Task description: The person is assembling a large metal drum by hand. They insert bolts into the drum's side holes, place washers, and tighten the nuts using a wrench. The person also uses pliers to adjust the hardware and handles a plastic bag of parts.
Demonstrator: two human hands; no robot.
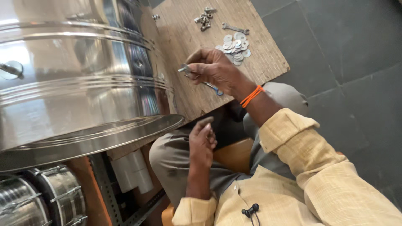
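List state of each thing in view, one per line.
Right hand: closed on a small metal part, over the board.
Left hand: held up edge-on, contents unclear.
Drum: lying on its side.
Washers: loose pile.
Spanner: lying flat.
Bolts: loose cluster.

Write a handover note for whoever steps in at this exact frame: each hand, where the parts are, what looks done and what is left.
Right hand: over the wooden board, pinching a small metal part; a blue-tipped tool lies under it.
Left hand: raised above the lap, fingers curled; whether it holds anything cannot be told.
Parts: washer pile, spanner and a cluster of bolts on the board; large steel drum beside it.
Done: one fitting shows on the drum.
Left: most of the hardware seems unused.
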